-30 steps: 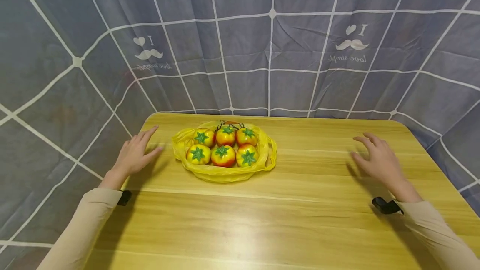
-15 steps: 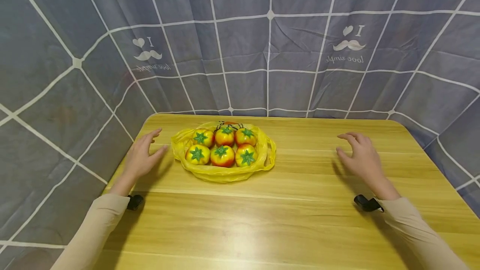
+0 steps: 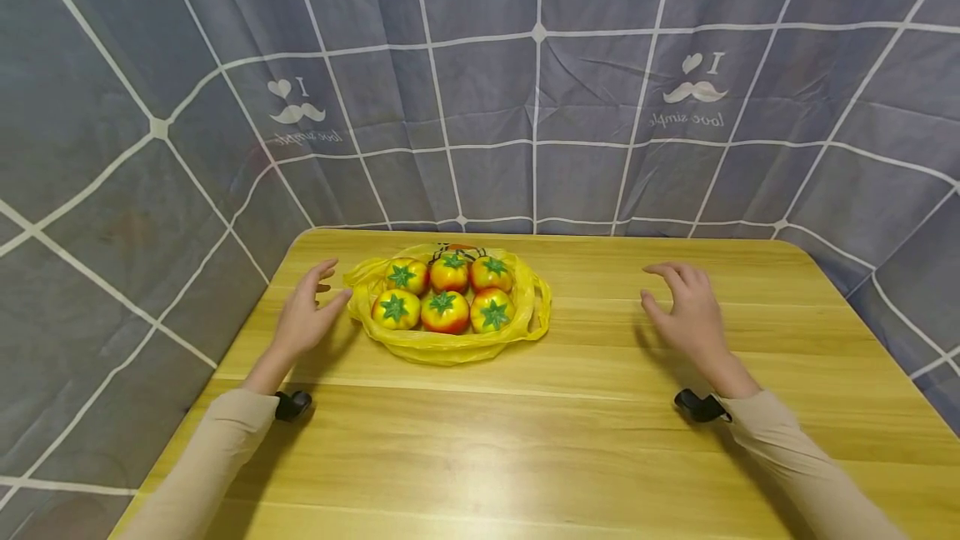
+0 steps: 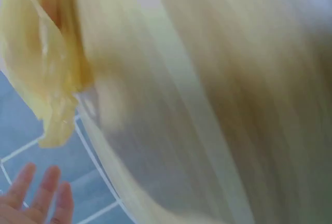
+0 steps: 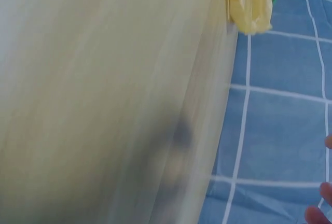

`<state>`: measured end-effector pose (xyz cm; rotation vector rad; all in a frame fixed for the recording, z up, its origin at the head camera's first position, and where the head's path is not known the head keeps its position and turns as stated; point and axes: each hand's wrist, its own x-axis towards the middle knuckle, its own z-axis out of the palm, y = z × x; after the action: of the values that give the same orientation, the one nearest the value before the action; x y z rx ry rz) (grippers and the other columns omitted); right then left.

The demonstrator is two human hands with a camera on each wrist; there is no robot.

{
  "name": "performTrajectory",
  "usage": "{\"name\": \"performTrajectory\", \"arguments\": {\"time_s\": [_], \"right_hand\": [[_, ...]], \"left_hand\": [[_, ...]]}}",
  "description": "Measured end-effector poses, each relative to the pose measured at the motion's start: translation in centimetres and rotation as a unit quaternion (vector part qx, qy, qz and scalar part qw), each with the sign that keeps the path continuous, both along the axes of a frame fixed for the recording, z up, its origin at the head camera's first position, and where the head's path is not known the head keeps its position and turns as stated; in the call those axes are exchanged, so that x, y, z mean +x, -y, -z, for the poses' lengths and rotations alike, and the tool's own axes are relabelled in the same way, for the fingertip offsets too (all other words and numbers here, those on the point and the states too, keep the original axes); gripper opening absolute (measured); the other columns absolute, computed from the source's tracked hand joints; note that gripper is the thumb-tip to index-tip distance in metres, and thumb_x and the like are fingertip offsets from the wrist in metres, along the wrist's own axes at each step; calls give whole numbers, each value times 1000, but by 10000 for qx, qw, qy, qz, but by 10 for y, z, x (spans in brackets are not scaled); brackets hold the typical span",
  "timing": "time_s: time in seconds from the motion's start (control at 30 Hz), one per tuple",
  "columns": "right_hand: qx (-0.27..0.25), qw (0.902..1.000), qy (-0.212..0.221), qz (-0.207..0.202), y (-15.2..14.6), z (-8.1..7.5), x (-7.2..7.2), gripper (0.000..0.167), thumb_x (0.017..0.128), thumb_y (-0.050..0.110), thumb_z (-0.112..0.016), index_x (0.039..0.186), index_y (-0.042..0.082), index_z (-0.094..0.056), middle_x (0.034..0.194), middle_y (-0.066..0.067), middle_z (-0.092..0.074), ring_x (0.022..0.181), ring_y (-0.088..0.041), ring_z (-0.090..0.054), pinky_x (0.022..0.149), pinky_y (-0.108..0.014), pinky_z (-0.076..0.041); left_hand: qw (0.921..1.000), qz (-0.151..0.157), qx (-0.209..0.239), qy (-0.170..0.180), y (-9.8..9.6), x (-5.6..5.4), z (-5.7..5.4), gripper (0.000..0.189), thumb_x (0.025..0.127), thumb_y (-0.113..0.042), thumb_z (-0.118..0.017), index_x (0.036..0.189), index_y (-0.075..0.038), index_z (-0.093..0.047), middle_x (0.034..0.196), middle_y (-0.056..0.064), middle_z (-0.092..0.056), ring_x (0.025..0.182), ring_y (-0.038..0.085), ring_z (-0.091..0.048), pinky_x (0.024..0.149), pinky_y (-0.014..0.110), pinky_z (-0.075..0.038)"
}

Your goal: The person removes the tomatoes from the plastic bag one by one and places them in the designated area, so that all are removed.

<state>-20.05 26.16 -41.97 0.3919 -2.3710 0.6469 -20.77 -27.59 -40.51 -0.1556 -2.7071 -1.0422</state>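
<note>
We are seeing both hands drawing inward since half a second ago: the left hand point(image 3: 303, 319) is coming close to the nine o'clock side of the yellow plastic bag point(image 3: 442, 350), while the right hand point(image 3: 688, 311) is nearing from three o'clock, well apart from it. The bag is sitting on the table point(image 3: 480, 440) where it was, holding six fruits point(image 3: 446, 319), its loop handle point(image 3: 545, 307) pointing to three o'clock. Both hands are spreading thumb from bent fingers and gripping nothing — so we are judging this a reach, with handling not yet begun.

We are losing some detail. The left thumb point(image 3: 335, 303) is overlapping the bag's edge from above, and we cannot tell whether it is touching. The left wrist view is blurring, cutting the bag off at ten o'clock; the right wrist view is showing only fingertips point(image 5: 315, 215) at four o'clock — and part of the bag at one. Fruits are partly hiding the dark print point(image 3: 459, 252).
</note>
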Motion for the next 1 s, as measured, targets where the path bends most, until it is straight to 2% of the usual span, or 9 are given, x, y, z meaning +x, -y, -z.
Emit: {"name": "performTrajectory", "arguments": {"time_s": [0.2,0.37,0.63,0.83,0.9,1.0], "right_hand": [[-161,9998,-63,-116,21,1,-2,40,81,10,-70,119,3,-61,107,-21,-59,96,-38,-50,79,-51,-41],[-152,9993,-137,-306,42,-2,-3,41,80,14,-71,119,6,-61,106,-19,-61,92,-35,-52,76,-48,-43],[-294,9973,-185,-642,69,-3,-6,44,78,17,-72,119,7,-62,106,-16,-63,92,-32,-54,78,-45,-45],[-518,9947,2,-885,86,-3,-9,47,77,19,-74,121,8,-61,107,-15,-63,93,-30,-54,79,-43,-44],[-582,9932,57,-1006,91,-2,-10,48,77,19,-74,121,7,-60,108,-16,-63,93,-31,-55,80,-43,-43],[-621,9916,143,-1126,98,-2,-11,50,76,20,-75,122,8,-60,109,-15,-63,95,-33,-55,80,-43,-44]], "left_hand": [[9969,-209,611,460,-8,-2,-4,62,98,-33,-52,150,-9,-29,148,28,-36,126,48,-43,100,60,-38],[9939,-183,803,729,-15,-9,-2,64,97,-32,-53,151,-9,-27,151,27,-32,130,49,-38,104,60,-35],[9946,-46,830,623,-23,-18,4,60,96,-25,-56,148,-7,-32,152,26,-31,132,48,-35,107,60,-31],[9914,70,1032,802,-24,-21,8,59,97,-24,-55,148,-5,-33,155,22,-25,137,47,-29,111,58,-26],[9898,90,1119,882,-22,-23,10,59,97,-25,-55,148,-5,-33,156,22,-23,136,48,-29,110,58,-27],[9871,110,1218,1032,-20,-26,13,60,97,-27,-56,149,-7,-32,157,23,-19,132,50,-35,102,54,-38]]}}
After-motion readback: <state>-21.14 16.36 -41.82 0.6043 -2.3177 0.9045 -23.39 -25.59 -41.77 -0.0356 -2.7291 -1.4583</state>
